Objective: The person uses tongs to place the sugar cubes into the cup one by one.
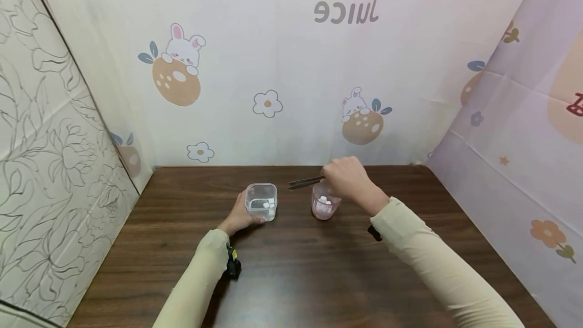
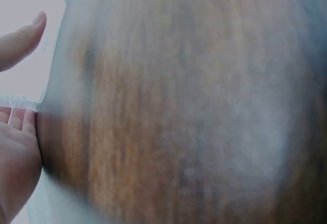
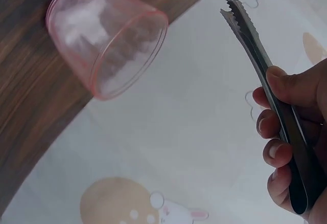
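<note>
A clear square plastic container (image 1: 261, 190) stands on the table with a few white cubes (image 1: 269, 203) inside. My left hand (image 1: 239, 216) grips it from its left side, thumb along the front; the left wrist view has only the thumb (image 2: 23, 42), part of the palm and the container's edge. In my right hand (image 1: 348, 178) is a pair of dark metal tongs (image 3: 278, 104), fingers wrapped round the arms. Their serrated tips point left, close together with nothing between them. Below that hand stands a pink-tinted clear cup (image 1: 324, 211) holding white cubes (image 3: 84, 19).
Both vessels stand on a dark wood-grain table (image 1: 291, 277), toward its back edge. A white cloth (image 1: 273, 54) printed with rabbits, fruit and flowers hangs right behind it. More printed cloth hangs along the left and right sides.
</note>
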The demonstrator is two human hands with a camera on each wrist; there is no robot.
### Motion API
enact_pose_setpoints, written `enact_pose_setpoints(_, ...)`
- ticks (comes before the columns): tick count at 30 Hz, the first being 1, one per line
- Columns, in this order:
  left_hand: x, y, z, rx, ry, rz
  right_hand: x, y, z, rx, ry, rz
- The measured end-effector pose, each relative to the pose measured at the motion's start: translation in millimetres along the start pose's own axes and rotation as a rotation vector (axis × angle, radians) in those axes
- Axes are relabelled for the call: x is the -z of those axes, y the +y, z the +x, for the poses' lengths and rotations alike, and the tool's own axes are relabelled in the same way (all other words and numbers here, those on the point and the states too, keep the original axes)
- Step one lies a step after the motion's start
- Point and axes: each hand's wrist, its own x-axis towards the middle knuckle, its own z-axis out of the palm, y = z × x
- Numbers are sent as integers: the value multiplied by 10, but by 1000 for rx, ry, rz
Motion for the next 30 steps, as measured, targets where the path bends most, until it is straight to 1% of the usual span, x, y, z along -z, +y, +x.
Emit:
enact_pose_setpoints(1,-2,1,-4,-9,0,3,-19,-22,18,4,0,-1)
enact_pose_setpoints(7,-10,-9,-18,-2,-1,-14,-97,-170,126,12,-23,7)
enact_pose_setpoints(8,-11,-16,-14,4,-1,-21,-107,-192,144,15,-19,11)
enact_pose_setpoints(10,-11,-23,-10,-8,2,-24,-128,-231,179,18,-11,7)
enact_pose_setpoints(13,-12,-36,0,-8,1,-30,-168,-280,232,30,6,-1)
enact_pose_setpoints(16,-10,-37,2,1,-1,-34,-210,-327,279,44,5,-8)
enact_pose_setpoints(20,-5,-36,6,-1,-2,-38,-270,-391,340,60,-7,-6)
enact_pose_setpoints(26,2,-45,24,-36,14,-30,-355,-482,433,86,-26,-17)
enact_pose_setpoints(30,6,-52,40,-20,9,-29,-419,-534,487,101,-42,-40)
